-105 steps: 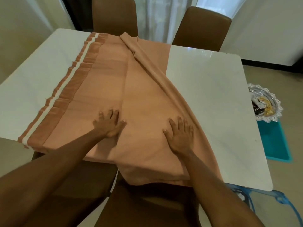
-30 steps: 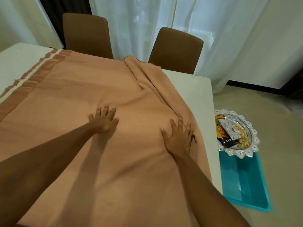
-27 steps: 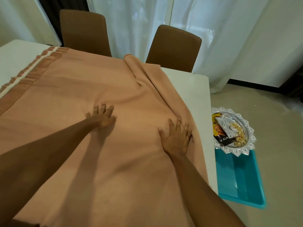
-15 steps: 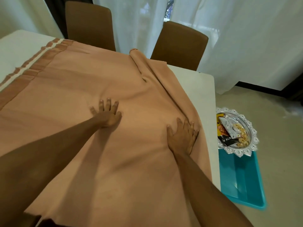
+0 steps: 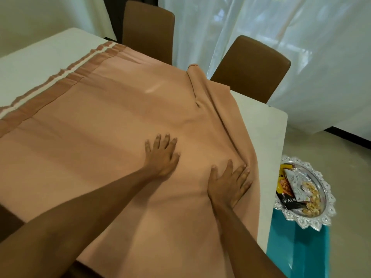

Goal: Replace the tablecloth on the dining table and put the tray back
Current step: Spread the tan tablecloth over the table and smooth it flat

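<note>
A peach tablecloth (image 5: pixel 104 125) with a white-striped hem on its left side covers most of the white dining table (image 5: pixel 259 125). A thick folded ridge of cloth runs from the far edge down toward the right. My left hand (image 5: pixel 160 155) lies flat on the cloth with fingers spread. My right hand (image 5: pixel 228 185) presses flat on the cloth right at the foot of that ridge, fingers straight. The silver scalloped tray (image 5: pixel 321 215) holding snack packets and nuts sits off the table to the right, on a teal bin (image 5: pixel 299 245).
Two brown chairs (image 5: pixel 148 31) (image 5: pixel 251 69) stand at the table's far side in front of white sheer curtains (image 5: pixel 261 27). The table's bare right strip ends at a rounded corner. Beige floor (image 5: pixel 341 157) lies beyond the tray.
Both hands have slid across the cloth toward the right, my right hand reaching the base of the fold. The view shifted right and the cloth lies flatter than 3.5 s ago.
</note>
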### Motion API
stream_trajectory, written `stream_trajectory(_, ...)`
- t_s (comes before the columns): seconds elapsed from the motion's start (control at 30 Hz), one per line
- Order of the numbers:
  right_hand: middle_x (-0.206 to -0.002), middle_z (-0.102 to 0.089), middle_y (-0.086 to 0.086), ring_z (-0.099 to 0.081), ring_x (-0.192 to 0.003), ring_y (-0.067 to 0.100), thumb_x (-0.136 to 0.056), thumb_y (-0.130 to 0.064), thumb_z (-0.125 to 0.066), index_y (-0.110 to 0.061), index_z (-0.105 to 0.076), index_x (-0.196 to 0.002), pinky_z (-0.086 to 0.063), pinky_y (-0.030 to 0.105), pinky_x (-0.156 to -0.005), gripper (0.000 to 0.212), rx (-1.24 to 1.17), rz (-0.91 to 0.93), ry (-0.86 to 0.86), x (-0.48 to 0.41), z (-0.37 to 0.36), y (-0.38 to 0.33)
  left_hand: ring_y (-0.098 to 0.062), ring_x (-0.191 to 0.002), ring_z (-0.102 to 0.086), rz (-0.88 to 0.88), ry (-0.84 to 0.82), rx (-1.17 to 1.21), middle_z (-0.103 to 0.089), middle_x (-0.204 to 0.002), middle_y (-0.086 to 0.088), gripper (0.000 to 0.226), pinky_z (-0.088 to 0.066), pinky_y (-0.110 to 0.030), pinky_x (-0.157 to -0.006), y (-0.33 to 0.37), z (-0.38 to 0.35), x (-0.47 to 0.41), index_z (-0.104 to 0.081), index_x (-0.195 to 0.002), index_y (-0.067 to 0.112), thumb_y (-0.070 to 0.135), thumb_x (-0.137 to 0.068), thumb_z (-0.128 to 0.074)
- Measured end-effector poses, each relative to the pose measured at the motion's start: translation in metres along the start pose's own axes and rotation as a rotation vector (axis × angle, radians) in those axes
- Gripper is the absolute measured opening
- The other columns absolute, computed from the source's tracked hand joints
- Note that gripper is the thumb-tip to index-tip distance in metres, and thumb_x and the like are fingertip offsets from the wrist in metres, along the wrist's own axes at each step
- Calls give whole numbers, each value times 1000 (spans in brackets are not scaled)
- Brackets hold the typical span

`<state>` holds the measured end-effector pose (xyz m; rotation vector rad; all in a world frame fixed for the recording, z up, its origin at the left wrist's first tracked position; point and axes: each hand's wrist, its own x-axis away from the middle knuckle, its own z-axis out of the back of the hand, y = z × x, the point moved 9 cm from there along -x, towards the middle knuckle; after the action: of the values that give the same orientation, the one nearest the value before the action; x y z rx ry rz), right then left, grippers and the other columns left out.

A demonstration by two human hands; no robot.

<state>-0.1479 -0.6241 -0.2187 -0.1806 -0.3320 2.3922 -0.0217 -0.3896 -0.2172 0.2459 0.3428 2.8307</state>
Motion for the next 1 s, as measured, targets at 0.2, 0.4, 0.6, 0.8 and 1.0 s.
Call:
stream_trajectory(0.2, -167, -20, 15, -9, -155, 30, -98, -62, -36, -24, -35, -157, -3, 56, -124, 70, -18, 22, -25, 0, 3, -3, -27, -154, 10, 44, -21, -19, 5, -168, 2, 64, 7, -63, -117, 3, -3, 2, -6, -159, 34, 57, -101, -16)
stream_trajectory(0.4, -164, -28, 13, -16, -153, 31, -97, -57, -43, -26, -42, -152, -9, 58, -123, 63, -53, 54, -29, 1, 2, -3, -30, -154, 6, 43, -100, 19, 0, -168, 0, 64, 3, -67, -115, 2, -2, -4, -13, -157, 30, 55, -99, -23)
stream_trajectory(0.6, -154, -41, 4, -42, -133, 30, -95, -46, -53, -29, -48, -144, -33, 49, -109, 53, -100, 331, 21, -46, 21, -45, -29, -132, -35, 70, 113, 96, -47, -132, -6, 41, -20, -65, -112, 29, 33, -36, -50, -120, 18, 39, -86, -47)
stream_trajectory(0.8, -169, -17, 3, -15, -155, 30, -103, -60, -19, -28, -25, -159, -8, 50, -125, 65, -49, 528, -178, -180, -3, -94, -29, -137, -35, -30, 177, 123, -45, -140, -3, 58, -25, -54, -114, 67, 29, -116, -46, -135, 18, 52, -88, -43)
stream_trajectory(1.0, -166, -23, 5, -20, -153, 32, -106, -49, -20, -38, -29, -156, -10, 58, -124, 52, 21, 573, -247, -222, -25, -83, -33, -147, -25, 110, 99, 213, -34, -158, -3, 74, -16, -62, -117, 74, 19, -176, -32, -150, 24, 66, -89, -32)
